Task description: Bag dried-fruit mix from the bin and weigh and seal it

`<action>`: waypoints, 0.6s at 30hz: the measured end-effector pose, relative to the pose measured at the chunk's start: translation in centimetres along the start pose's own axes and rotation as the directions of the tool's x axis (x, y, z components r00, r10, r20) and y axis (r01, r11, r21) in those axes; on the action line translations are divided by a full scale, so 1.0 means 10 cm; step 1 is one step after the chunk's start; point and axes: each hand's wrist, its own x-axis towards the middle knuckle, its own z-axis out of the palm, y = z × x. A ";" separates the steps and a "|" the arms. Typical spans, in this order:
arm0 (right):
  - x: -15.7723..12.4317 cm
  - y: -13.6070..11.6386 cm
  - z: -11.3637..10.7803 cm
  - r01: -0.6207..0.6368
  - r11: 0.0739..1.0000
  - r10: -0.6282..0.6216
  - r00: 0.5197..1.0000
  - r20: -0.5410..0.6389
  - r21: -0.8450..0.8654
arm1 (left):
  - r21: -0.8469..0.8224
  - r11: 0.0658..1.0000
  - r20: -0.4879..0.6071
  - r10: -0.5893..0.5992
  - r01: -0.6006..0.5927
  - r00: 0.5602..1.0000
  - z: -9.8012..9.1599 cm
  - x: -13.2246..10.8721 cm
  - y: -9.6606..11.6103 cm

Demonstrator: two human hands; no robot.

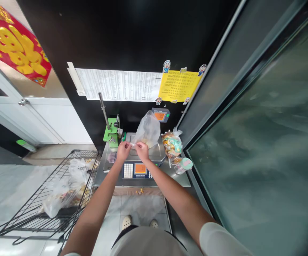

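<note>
Head view, and we start at the lower left of the frame with a wire cart (40, 199) holding a heap of plastic bags (63, 188). Moving right, a green hand press (111, 133) stands at the left end of the steel counter (99, 179), its long lever rising toward the wall. Now the action: the left hand (123, 151) and the right hand (142, 150) are up over a digital scale (134, 170), fingers closed, pinching a thin strip between them that looks like the neck of the clear plastic bag (148, 129), though at this size I can't rule out a tie. That bag sits on the scale's steel plate (154, 153), upper centre of the counter, puffed up and leaning away from the hands, something pale in its bottom. Further right, a stuffed snack bag (172, 144) and a mint-lidded cup (184, 165) crowd the counter edge beside a glass panel (250, 142). Risks from here: a slip of those pinching fingers could let the neck spring open, and a hard tug could topple the bag against the snack bag or the scale's rear display (160, 115).
</note>
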 end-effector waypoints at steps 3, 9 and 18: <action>0.13 0.05 0.04 0.036 0.995 -0.037 0.999 -0.016 -0.091 | 0.022 1.000 -0.056 -0.005 0.007 0.998 0.05 0.12 -0.03; 0.23 0.01 -0.01 0.045 0.984 -0.050 0.998 -0.024 -0.173 | 0.022 0.998 -0.031 0.054 -0.054 0.998 0.07 0.30 -0.12; 0.40 -0.13 -0.07 0.188 0.953 -0.189 0.982 0.020 -0.236 | -0.027 0.998 0.125 0.067 -0.064 0.990 0.00 0.50 -0.11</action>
